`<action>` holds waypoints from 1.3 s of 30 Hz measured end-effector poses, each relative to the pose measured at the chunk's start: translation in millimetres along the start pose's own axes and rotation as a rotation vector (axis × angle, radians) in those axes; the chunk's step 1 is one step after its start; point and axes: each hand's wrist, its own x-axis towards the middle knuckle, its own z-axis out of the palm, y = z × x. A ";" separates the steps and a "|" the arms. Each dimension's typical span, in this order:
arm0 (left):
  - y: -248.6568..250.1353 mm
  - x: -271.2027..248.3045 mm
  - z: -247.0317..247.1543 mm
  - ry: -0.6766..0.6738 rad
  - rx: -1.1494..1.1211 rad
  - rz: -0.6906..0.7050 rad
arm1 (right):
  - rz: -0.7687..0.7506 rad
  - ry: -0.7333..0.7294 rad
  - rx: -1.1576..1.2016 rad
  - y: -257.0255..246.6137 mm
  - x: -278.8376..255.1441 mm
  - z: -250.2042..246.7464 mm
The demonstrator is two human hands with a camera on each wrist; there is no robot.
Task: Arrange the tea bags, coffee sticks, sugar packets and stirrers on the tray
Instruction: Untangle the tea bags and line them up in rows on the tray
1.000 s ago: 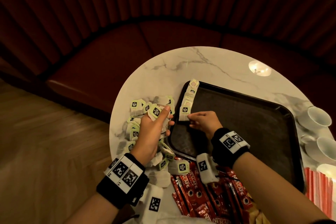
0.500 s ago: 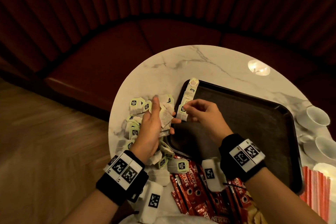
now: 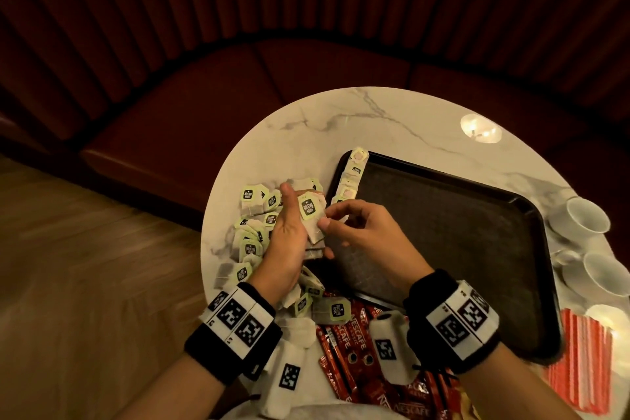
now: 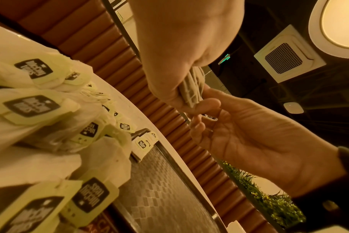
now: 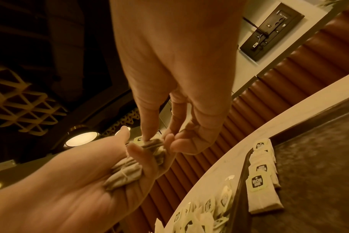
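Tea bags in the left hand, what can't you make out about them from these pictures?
- Count: the bunch of tea bags overlaps; head view shows only the top tag.
- Right hand hold: its fingers hide the contact.
- Left hand palm covers the bunch's lower end.

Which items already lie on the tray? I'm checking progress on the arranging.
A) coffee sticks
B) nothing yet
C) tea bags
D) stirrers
C: a row of tea bags lies along the left edge of the tray, while the coffee sticks and the striped stirrers sit off it on the table.
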 end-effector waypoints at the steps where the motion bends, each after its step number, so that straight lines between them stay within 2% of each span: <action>1: -0.1 -0.4 0.8 -0.003 -0.008 0.004 | -0.002 -0.011 0.016 0.4 -0.5 0.4; 4: 1.3 -0.8 1.9 -0.022 -0.007 0.021 | 0.023 -0.030 0.093 0.4 -3.0 -1.9; 9: 0.8 1.3 -3.1 -0.016 0.070 0.043 | 0.004 0.067 0.193 -1.1 -1.7 -14.2; 13: 5.5 -2.4 -1.6 -0.042 0.091 0.169 | -0.007 0.143 0.378 1.3 -1.5 -20.6; 17: 4.6 -1.5 -2.8 -0.025 0.129 0.287 | -0.017 0.137 0.373 4.3 -3.0 -22.4; 25: 4.4 2.7 -4.6 0.005 0.079 0.319 | -0.021 0.178 0.453 0.8 -5.9 -21.8; 35: 3.4 6.8 -3.2 0.016 0.152 0.378 | -0.065 0.183 0.314 3.1 -5.9 -22.3; 39: 1.9 9.1 -4.9 0.053 0.140 0.369 | -0.052 0.221 0.410 2.2 -5.9 -22.1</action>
